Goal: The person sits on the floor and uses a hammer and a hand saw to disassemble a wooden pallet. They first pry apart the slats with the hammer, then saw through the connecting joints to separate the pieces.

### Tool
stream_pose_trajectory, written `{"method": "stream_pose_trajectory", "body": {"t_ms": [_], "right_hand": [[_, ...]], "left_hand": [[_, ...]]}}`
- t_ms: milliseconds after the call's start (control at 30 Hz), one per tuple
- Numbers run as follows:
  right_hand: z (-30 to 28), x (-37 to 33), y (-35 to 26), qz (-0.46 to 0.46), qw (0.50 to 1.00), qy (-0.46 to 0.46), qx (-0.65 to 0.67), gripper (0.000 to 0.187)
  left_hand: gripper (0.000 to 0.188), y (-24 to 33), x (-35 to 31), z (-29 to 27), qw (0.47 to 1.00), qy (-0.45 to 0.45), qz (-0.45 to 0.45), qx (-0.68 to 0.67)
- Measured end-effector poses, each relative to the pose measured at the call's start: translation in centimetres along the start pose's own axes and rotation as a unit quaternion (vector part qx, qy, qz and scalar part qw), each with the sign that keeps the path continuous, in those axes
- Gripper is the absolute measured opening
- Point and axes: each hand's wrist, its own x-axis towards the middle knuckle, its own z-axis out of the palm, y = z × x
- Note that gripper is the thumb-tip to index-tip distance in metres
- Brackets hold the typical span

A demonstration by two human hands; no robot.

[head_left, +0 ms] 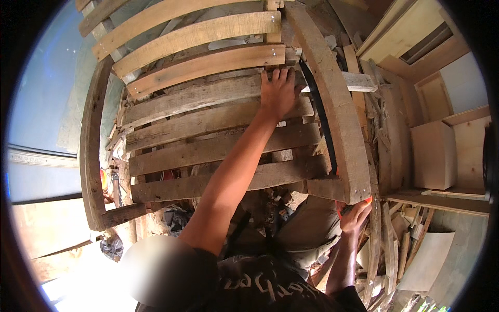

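Hand saw [318,109] in slatted wooden frame [208,104]
Blade runs away from the person. Left hand [278,91] flat, fingers together; right hand [355,216] grips the handle.

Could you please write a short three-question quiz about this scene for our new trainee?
1. True or false: the left hand lies flat on a slat of the weathered wooden slatted frame.
2. What does the right hand grip? A) a red-handled handsaw with a dark blade B) a hammer C) a paint brush
3. Fill in: the saw blade runs beside the frame's thick curved ______ rail.

Key: 1 true; 2 A; 3 right.
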Motion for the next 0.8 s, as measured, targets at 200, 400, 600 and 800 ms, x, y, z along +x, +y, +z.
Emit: {"method": "stream_pose_trajectory", "body": {"t_ms": [200, 400, 600, 800], "right_hand": [[0.9, 2.4, -2.6, 0.034, 0.995, 0.064, -0.068, 0.082], [0.1, 1.7, -3.6, 0.053, 0.998, 0.014, 0.019, 0.06], [-2.2, -2.2, 3.5, 0.0, 0.996, 0.03, -0.084, 0.054], [-1.7, 1.4, 5.3, -0.096, 0.961, 0.042, -0.257, 0.064]], "left_hand": [[0.053, 0.0, -0.1, -0.1, 0.999, -0.01, 0.004, 0.034], [0.051, 0.3, 0.0, -0.4, 1.0, -0.018, 0.0, 0.009], [0.051, -0.3, -0.3, -0.7, 1.0, -0.013, 0.0, 0.019], [0.052, 0.0, 0.4, -0.2, 0.999, -0.029, -0.003, 0.014]]}}
